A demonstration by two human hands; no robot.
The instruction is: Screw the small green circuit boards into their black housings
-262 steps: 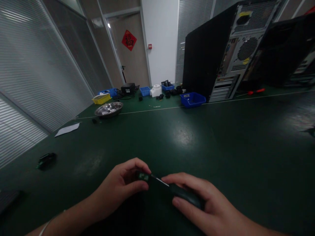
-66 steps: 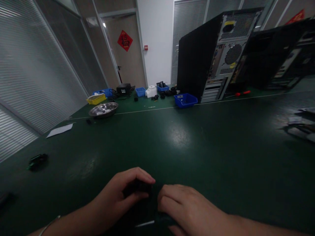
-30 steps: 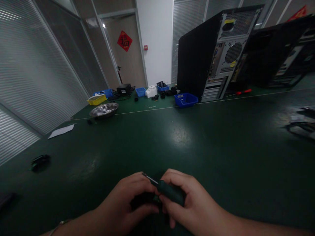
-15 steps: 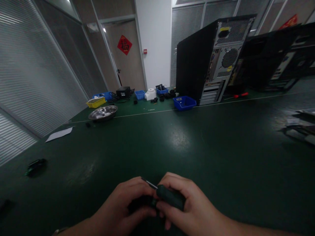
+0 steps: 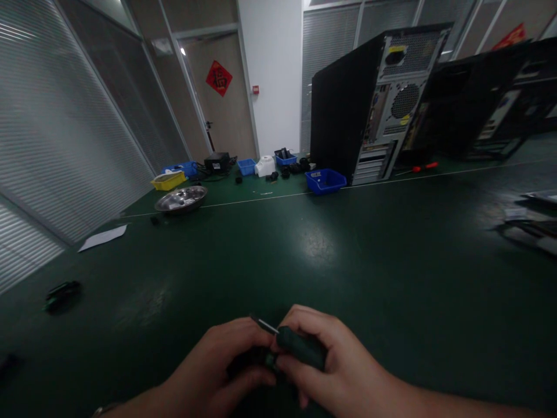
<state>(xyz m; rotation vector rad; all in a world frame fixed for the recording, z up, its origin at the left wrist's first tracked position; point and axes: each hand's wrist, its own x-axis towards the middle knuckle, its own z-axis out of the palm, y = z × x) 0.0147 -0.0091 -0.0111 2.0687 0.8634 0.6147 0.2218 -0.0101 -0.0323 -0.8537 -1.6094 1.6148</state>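
Observation:
Low in the middle of the view, my right hand (image 5: 331,366) is closed round a dark green-handled screwdriver (image 5: 298,347). Its thin metal shaft points up and to the left, over my left hand. My left hand (image 5: 217,371) is closed round a small dark part (image 5: 250,363) that is mostly hidden by the fingers. The two hands touch each other just above the dark green table top (image 5: 348,244).
A small dark part (image 5: 61,290) lies at the left, a white paper (image 5: 102,238) and a metal bowl (image 5: 180,199) farther back. Blue bins (image 5: 325,180), a yellow bin (image 5: 168,180), black computer towers (image 5: 374,98), a red screwdriver (image 5: 420,168). Loose items (image 5: 531,223) at the right.
Both hands stay together with the screwdriver and the small part, hardly moving in the last second. Earlier the screwdriver tip pointed at the part held by my left hand.

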